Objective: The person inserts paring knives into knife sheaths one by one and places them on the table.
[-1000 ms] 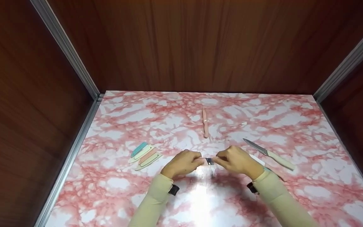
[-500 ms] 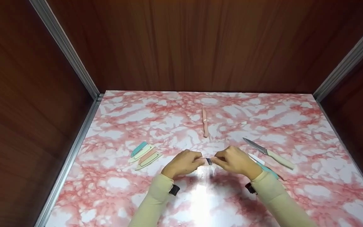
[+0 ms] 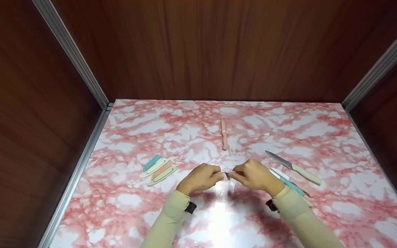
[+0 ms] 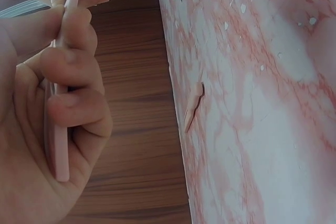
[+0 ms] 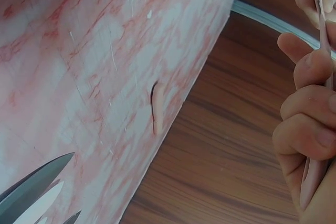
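Note:
My left hand [image 3: 201, 176] grips a pink knife sheath [image 4: 61, 153] with its fingers curled round it. Opposite it, my right hand [image 3: 256, 176] holds a knife by its pink handle [image 5: 313, 179]. Between the hands, a short dark stretch of the knife's blade [image 3: 228, 176] shows at the sheath's mouth; the rest of the blade is hidden. Both hands are held over the middle of the marbled table [image 3: 129, 199], close together.
Several sheaths, among them a teal one [image 3: 151, 163] and a pink one [image 3: 162, 171], lie left. A pink knife [image 3: 224, 134] lies farther back. On the right are a cream-handled knife [image 3: 305, 173], a teal knife [image 3: 291, 186] and a white-bladed knife [image 3: 281, 173]. Wooden panels [image 3: 198, 51] enclose the table.
My right hand has moved slightly left toward the left hand, and less of the blade shows between them. The left hand has stayed in place.

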`<state>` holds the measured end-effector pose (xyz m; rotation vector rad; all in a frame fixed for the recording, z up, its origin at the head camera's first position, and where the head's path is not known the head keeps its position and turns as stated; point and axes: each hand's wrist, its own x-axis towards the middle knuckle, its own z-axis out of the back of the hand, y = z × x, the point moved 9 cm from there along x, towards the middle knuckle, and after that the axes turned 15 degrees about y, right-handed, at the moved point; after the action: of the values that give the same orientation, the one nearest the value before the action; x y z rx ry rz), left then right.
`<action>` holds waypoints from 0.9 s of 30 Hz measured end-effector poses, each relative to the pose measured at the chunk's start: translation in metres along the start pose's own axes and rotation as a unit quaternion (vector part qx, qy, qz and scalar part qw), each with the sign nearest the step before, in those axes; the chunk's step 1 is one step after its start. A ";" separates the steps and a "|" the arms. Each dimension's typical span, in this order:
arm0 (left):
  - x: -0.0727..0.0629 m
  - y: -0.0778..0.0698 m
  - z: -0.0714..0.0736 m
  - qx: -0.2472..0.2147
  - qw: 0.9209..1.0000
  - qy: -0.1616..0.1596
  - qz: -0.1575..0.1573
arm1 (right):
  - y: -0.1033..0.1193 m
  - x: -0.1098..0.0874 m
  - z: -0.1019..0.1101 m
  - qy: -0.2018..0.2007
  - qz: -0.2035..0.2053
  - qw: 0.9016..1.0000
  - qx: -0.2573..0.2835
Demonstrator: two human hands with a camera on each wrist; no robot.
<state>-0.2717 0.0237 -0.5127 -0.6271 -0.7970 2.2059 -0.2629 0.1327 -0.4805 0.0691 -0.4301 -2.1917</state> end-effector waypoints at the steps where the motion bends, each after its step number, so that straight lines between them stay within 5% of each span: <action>1: 0.000 0.000 0.000 0.000 1.000 0.000 0.000 | 0.000 0.000 0.000 -0.002 0.002 1.000 0.000; 27: 0.001 -0.001 -0.001 0.004 1.000 -0.003 0.003 | 0.001 0.007 -0.004 0.018 -0.020 1.000 0.001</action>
<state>-0.2718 0.0254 -0.5128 -0.6194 -0.7891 2.2163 -0.2655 0.1254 -0.4836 0.1186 -0.4138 -2.2256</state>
